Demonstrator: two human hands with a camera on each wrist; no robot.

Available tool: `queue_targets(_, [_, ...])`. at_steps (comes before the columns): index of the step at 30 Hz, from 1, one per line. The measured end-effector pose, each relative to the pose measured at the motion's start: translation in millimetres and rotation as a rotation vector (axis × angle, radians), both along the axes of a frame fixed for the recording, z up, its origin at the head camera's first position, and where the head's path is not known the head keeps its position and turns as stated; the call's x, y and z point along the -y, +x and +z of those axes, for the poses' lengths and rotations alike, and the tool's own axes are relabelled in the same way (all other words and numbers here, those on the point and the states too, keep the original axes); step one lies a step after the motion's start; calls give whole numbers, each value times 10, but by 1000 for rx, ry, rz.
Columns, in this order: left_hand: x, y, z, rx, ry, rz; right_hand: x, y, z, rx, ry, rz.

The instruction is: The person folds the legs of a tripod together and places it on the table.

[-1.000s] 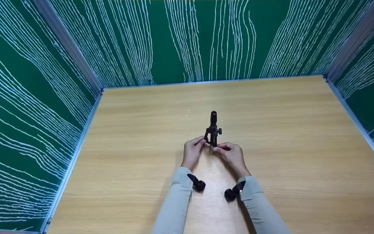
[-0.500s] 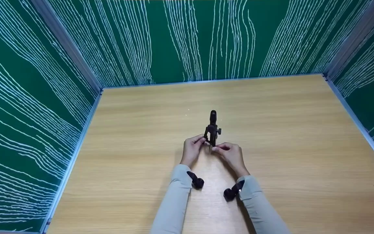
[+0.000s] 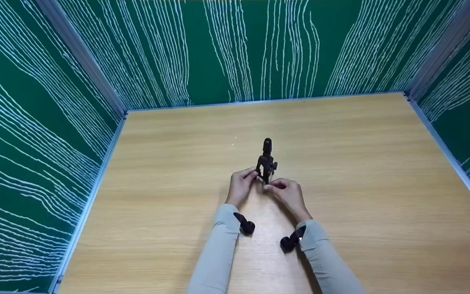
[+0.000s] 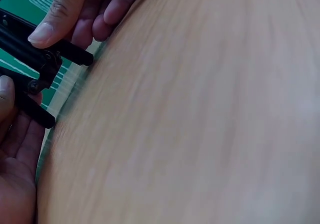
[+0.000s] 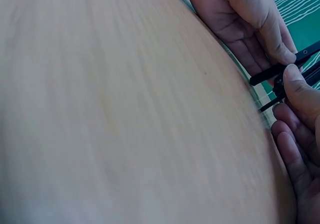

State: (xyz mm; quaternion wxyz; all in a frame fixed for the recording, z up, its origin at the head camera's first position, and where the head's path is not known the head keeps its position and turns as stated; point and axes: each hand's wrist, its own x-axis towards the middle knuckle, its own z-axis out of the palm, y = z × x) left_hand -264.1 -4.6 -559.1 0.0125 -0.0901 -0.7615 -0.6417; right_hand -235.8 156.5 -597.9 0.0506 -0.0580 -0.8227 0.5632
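Note:
A small black tripod (image 3: 266, 160) is held up in front of the person, its slim head end pointing away and a round knob on its right side. The left hand (image 3: 241, 187) pinches one leg between thumb and fingers. The right hand (image 3: 292, 195) grips another leg near its foot with thumb and forefinger. In the left wrist view, the hinged leg braces and two leg ends (image 4: 37, 111) show between the hands. The right wrist view catches both thumbs on the black legs (image 5: 267, 75), with the upper tripod cut off by the frame edge.
The wooden table (image 3: 169, 163) spreads under both hands, with a few tiny pale specks beyond the tripod. Green panels (image 3: 208, 53) with white wavy lines enclose the back and sides. Black wrist cameras (image 3: 248, 228) jut inward from both sleeves.
The right fingertips have shifted slightly left, closer to the left hand, and the gap between the held legs has narrowed. The tripod has turned a little. Both hands keep their hold.

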Motion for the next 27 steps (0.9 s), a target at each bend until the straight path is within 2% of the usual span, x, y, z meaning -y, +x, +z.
queue_targets(5, [3,-22,-32,6,7,4,-8,-1,-5,13,2,15])
queue_targets(9, [12,-16,-47,-17,26,12,-33,-11,-6,6,-42,32])
queue_targets(12, [17,1,-62,-12,85,19,-45,2,31,-8,-94,41])
queue_targets(15, [-1,-35,-210,7,151,56,-35,59,166,-13,-157,41])
queue_targets(18, [-33,-58,-350,21,186,118,-47,62,198,-6,-225,24])
queue_targets(19, [-50,-62,-390,20,181,142,-59,43,157,-7,-236,12])
queue_targets(22, [-84,-6,-386,23,178,190,-97,-22,22,-6,-248,-19])
queue_targets(27, [-138,99,-379,52,217,203,-131,-44,-16,-16,-227,-39])
